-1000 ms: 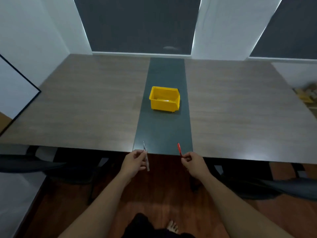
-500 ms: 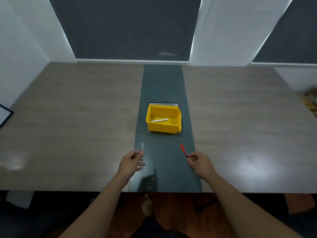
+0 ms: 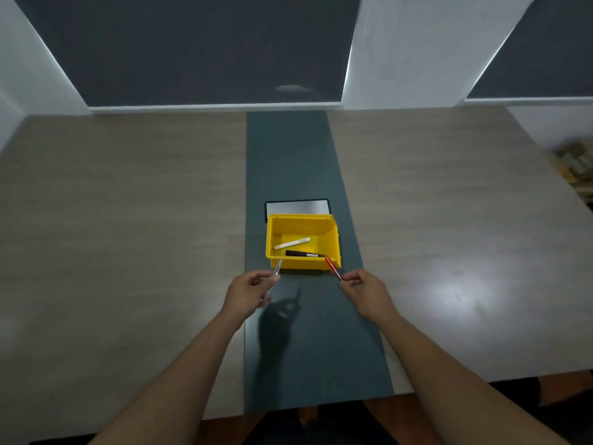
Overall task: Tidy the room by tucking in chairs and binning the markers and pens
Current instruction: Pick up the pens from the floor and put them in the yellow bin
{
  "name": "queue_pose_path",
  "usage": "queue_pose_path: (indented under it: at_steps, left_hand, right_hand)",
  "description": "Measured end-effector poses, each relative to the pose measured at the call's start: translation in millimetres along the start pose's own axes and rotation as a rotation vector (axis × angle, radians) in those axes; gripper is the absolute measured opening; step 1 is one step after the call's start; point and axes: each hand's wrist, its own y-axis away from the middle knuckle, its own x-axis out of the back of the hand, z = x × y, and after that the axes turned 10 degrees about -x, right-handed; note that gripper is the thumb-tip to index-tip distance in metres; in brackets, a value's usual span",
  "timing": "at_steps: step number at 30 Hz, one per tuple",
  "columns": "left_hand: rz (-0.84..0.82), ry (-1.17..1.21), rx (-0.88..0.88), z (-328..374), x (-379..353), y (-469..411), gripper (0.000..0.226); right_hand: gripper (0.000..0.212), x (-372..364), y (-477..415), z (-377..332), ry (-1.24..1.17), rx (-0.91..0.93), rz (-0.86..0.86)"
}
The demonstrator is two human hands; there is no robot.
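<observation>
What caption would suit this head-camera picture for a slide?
Left hand with a clear pen and right hand with a red pen near a yellow bin holding two markers.

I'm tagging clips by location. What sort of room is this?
Probably a meeting room: one large wooden table with a dark centre strip, a flush metal hatch set in it, and blinds behind.

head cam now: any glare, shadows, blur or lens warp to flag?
Head view: bright glare patch on the table right of the right hand; the left hand casts a dark shadow on the centre strip; cluttered objects at the right edge are blurred; wide-angle lens splays the window frames; the yellow bin and its pens are sharp.
</observation>
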Motion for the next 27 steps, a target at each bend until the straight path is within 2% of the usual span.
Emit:
queue_pose_path:
  at_steps: [7, 14, 20, 25, 27]
  left_hand:
    - [0.070, -0.056, 0.054, 18.3, -8.9, -45.9, 0.021]
    - [0.096, -0.086, 0.091, 30.2, -19.1, -95.3, 0.023]
    - [0.101, -0.168, 0.088, 25.7, -27.3, -122.5, 0.036]
    - [0.323, -0.300, -0.021, 8.5, -26.4, -133.0, 0.031]
    - [0.354, -0.336, -0.010, 2.5, -25.7, -135.5, 0.036]
  right_hand:
    - [0.009, 0.0, -48.5, -33.5, 0.016, 0.004, 0.035]
    - [0.006, -11.6, -94.5, -48.9, 0.074, -0.015, -0.003]
    - [0.033, -17.7, -119.7, -57.2, 0.117, -0.017, -0.069]
    - [0.042, -19.7, -134.5, -46.1, 0.219, -0.113, -0.013]
    - [0.045, -22.0, -138.4, -38.9, 0.262, -0.208, -0.052]
